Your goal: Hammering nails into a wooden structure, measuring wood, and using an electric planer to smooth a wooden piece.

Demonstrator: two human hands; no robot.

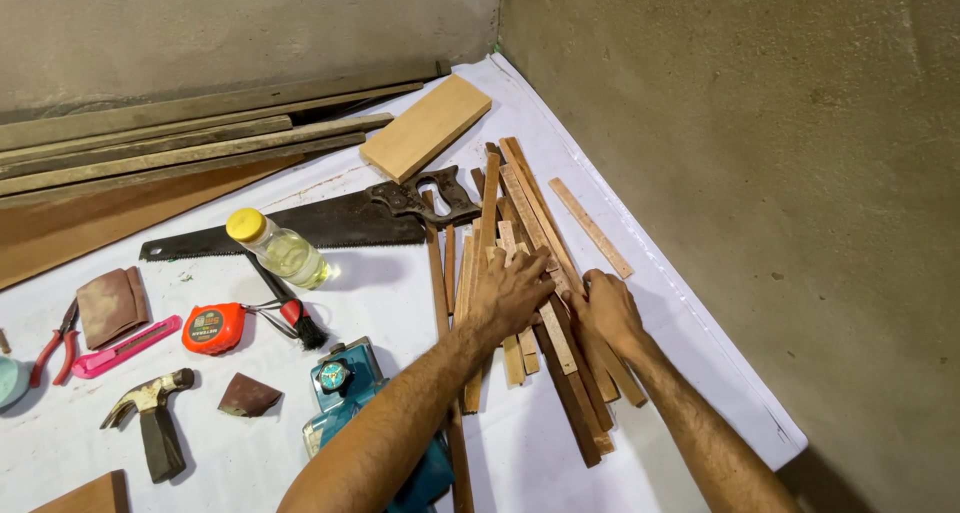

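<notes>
Wooden strips [520, 273] lie in a loose, overlapping heap on the white sheet [560, 443], near the corner where the two concrete walls meet. Both hands press down on the heap, seemingly to steady or sort it. The left hand [510, 295] rests palm-down with fingers spread apart across several strips, clamped on none. The right hand [608, 311] lies just beside it, fingers curled together over the edge of a darker strip; whether it truly grips that strip cannot be told. The strips are too tangled for an exact count, but there are well over a dozen.

Tools sit to the left, laid out apart from one another so each shows plainly: one hand saw [300, 228], one clear bottle with a yellow cap [280, 248], one orange tape measure [213, 328], one small brush [290, 313], one pink utility knife [125, 348], one claw hammer [150, 413], one pair of red-handled pliers [55, 348], one teal power tool [345, 388] and two sandpaper pieces [110, 305]. One thick light board [425, 128] lies beyond the saw.
</notes>
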